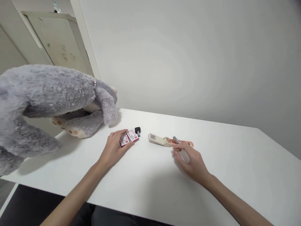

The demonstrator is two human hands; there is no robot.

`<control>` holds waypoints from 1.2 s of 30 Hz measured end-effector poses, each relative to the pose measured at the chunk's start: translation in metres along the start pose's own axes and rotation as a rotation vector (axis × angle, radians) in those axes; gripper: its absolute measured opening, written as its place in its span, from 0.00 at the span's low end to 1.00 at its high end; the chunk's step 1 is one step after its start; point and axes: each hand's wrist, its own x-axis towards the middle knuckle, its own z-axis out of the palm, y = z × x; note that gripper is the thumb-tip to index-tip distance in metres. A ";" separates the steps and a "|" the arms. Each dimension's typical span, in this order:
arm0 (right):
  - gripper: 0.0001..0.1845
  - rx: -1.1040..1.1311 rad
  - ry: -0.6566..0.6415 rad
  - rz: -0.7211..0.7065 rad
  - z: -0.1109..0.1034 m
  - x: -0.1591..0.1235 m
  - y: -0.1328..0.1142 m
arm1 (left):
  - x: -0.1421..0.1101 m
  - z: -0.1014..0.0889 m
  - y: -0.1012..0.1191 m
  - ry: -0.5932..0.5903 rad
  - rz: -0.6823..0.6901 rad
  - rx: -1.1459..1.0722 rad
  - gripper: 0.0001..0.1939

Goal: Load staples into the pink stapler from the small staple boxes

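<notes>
Silver clipper (175,139), right hand (194,161) (thumb-finger loop)

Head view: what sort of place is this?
Perhaps an office or shared room: a white table by a plain wall, a beige cabinet behind, and a large gray plush toy at left.

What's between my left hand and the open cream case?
Head view: red-and-white cards in your left hand, a small black object slightly farther back, then bare tabletop.

Soft light casts blurry shadows on the table (150,175); the wall (183,59) dims rightward.
</notes>
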 end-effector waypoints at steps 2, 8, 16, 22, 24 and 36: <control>0.08 -0.003 -0.006 0.016 0.000 0.000 0.000 | 0.000 0.000 0.001 0.061 -0.052 -0.030 0.31; 0.08 0.021 -0.033 0.060 -0.001 -0.004 0.003 | 0.001 0.001 0.003 0.110 -0.147 -0.109 0.31; 0.09 0.020 -0.038 0.048 0.000 -0.004 0.003 | 0.000 -0.001 0.010 0.089 -0.217 -0.151 0.34; 0.09 0.018 -0.041 0.040 0.000 -0.005 0.004 | 0.000 -0.001 0.009 0.102 -0.230 -0.131 0.33; 0.09 0.019 -0.041 0.042 0.002 -0.006 0.006 | 0.000 -0.001 0.009 0.110 -0.226 -0.100 0.32; 0.10 0.007 -0.067 0.071 0.004 -0.007 0.010 | -0.004 -0.003 0.010 0.088 -0.259 -0.019 0.36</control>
